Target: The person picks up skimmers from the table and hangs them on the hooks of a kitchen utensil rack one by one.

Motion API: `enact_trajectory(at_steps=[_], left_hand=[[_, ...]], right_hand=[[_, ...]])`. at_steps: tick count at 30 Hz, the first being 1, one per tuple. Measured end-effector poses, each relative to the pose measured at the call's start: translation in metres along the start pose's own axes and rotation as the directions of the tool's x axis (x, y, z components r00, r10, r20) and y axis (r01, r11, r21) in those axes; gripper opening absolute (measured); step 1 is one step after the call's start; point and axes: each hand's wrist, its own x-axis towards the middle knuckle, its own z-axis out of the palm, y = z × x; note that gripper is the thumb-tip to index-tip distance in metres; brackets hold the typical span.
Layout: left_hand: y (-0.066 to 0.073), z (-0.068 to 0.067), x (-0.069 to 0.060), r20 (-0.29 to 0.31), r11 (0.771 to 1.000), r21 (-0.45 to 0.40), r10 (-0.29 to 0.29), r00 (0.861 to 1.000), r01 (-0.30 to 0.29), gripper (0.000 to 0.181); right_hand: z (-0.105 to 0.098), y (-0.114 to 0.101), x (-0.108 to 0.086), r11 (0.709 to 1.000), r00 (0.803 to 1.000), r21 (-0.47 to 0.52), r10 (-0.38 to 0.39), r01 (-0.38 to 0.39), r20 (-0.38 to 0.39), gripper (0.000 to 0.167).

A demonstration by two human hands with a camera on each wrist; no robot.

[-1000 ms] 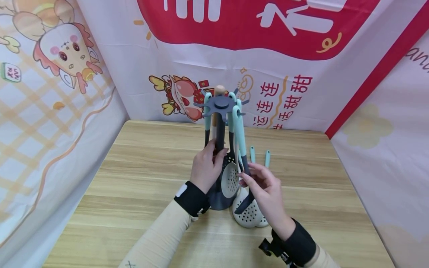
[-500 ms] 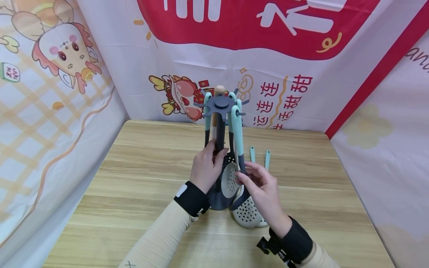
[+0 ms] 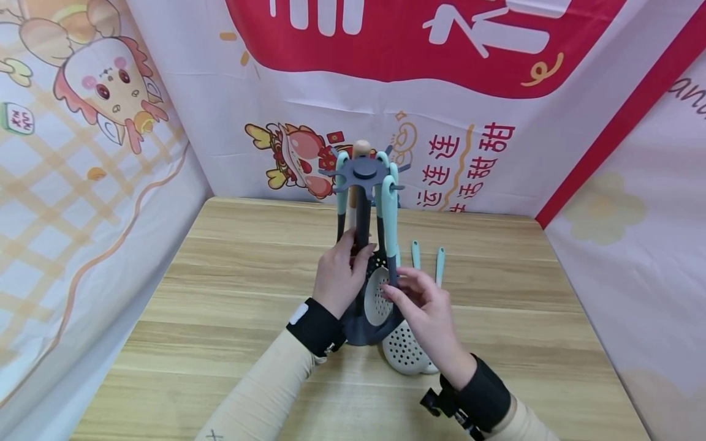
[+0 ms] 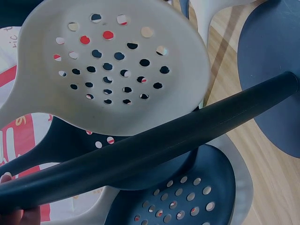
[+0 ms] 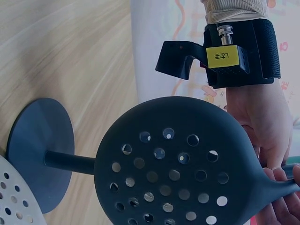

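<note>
You had a wooden table [image 3: 220,288] before you — around it hung a back cloth [image 3: 331,98] with a red patch [image 3: 391,55], a left cloth [image 3: 110,306] with a cartoon animal [image 3: 105,86] and orange checks [image 3: 49,208], a right cloth [image 3: 656,275] with a pale flower [image 3: 607,208].

printed cloth [image 3: 469,113] behind wood-grain tabletop [image 3: 220,275]
</note>
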Motion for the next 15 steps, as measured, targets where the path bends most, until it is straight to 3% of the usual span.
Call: enact_trajectory(at_steps=[9,15], left_hand=[[-0.0002,0.0002,-0.0009,-0.007,1.000,0.001,0.003,1.000,-0.003,0.027],[0.0008,-0.0001,-0.0009,-0.015,1.000,0.002,0.012,1.000,-0.012,0.026]], right_hand=[[0.0058,0.0024,0.0022,0.995,0.998,-0.100,0.017,-0.012,0.052,0.022],[0.0081,0.0043,0.0015,0.990,0.999,-0.142,-0.004,0.010,0.044,0.019]])
